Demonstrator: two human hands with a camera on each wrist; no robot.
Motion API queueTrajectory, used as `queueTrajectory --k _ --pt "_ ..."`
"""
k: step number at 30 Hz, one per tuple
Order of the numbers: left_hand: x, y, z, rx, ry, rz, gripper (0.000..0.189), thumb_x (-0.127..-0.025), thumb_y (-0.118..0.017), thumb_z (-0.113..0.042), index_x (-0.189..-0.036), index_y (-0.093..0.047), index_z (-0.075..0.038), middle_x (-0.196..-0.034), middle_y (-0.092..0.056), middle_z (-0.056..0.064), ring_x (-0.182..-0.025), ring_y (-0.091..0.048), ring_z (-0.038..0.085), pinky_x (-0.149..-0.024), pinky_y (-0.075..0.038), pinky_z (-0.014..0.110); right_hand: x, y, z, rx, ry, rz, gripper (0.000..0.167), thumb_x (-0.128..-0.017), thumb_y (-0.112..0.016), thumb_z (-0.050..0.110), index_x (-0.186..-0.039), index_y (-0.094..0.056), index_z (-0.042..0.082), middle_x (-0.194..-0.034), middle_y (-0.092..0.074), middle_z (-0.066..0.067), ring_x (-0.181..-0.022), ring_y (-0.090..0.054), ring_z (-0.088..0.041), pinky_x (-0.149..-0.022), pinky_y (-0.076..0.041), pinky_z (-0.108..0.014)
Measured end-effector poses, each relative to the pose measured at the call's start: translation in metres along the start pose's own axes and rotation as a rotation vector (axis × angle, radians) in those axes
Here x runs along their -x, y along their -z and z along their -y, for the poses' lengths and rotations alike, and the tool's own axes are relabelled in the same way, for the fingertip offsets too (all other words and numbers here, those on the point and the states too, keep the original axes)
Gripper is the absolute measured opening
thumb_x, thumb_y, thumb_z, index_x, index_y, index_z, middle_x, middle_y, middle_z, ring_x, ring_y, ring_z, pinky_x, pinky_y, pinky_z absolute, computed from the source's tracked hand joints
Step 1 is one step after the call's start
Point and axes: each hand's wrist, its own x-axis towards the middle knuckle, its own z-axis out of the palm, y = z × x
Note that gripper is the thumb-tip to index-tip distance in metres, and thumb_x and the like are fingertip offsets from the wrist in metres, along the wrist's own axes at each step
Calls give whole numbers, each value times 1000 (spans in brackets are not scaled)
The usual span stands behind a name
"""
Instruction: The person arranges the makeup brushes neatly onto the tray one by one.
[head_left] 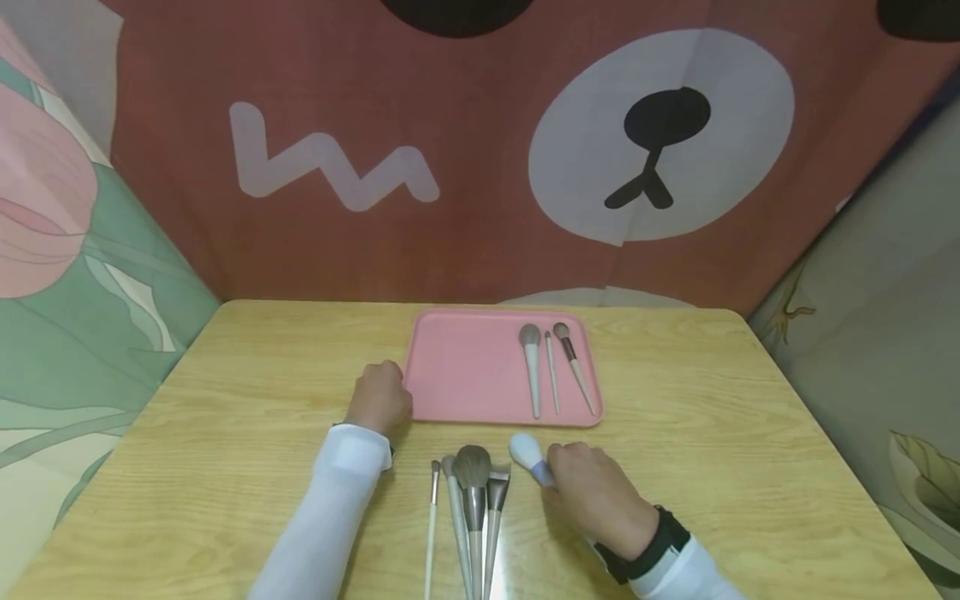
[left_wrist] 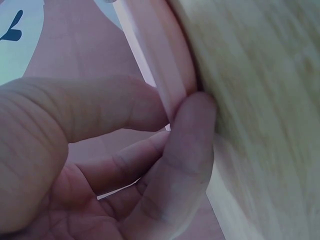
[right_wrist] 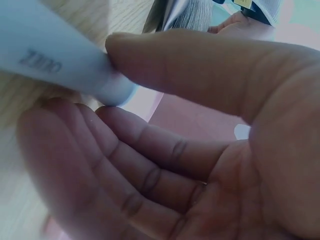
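Note:
In the head view my left hand (head_left: 380, 398) is at the front left corner of a pink tray (head_left: 465, 367). Up close, its thumb and forefinger pinch the tray's rim (left_wrist: 165, 55). My right hand (head_left: 596, 492) holds a makeup brush (head_left: 528, 452) with a white head, just in front of the tray's right half. The right wrist view has the brush's pale handle (right_wrist: 55, 55), with lettering, between thumb and fingers. Inside the tray, on its right side, lie a fluffy brush (head_left: 531, 358), a thin brush (head_left: 552, 371) and an angled one (head_left: 576, 367).
Between the forearms several more brushes lie at the near side: a slim one (head_left: 432, 508), a large fluffy one (head_left: 473, 471) and a flat-headed one (head_left: 497, 492) among them. They rest on the wooden table (head_left: 247, 400). A printed bear curtain (head_left: 480, 258) hangs behind it.

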Motion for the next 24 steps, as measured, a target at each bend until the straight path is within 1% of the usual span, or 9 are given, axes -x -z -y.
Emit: queueTrajectory --k 8,18,24 --pt "1 -1 0 13 -7 2 13 -79 -61 6 -70 -60 -3 -70 -60 13 -61 -55 24 -49 -42 30 0 -2 -3 10 15 -30 17 -85 -80 3 -80 -64 4 -70 -59 -5 -58 -52 -17 -51 -46 -32" --pt "1 0 -1 -3 4 -1 7 -82 -61 5 -80 -67 1 -76 -65 16 -65 -59 26 -52 -46 31 -1 0 -4 16 12 -17 16 -81 -82 0 -82 -66 5 -72 -60 -4 -61 -53 -17 -54 -48 -33" --pt "2 -1 -1 3 0 -9 7 -82 -61 5 -79 -67 1 -75 -64 15 -64 -58 26 -51 -45 31 -2 1 -5 22 8 -3 17 -82 -83 2 -84 -67 6 -73 -61 -4 -62 -54 -17 -55 -49 -35"
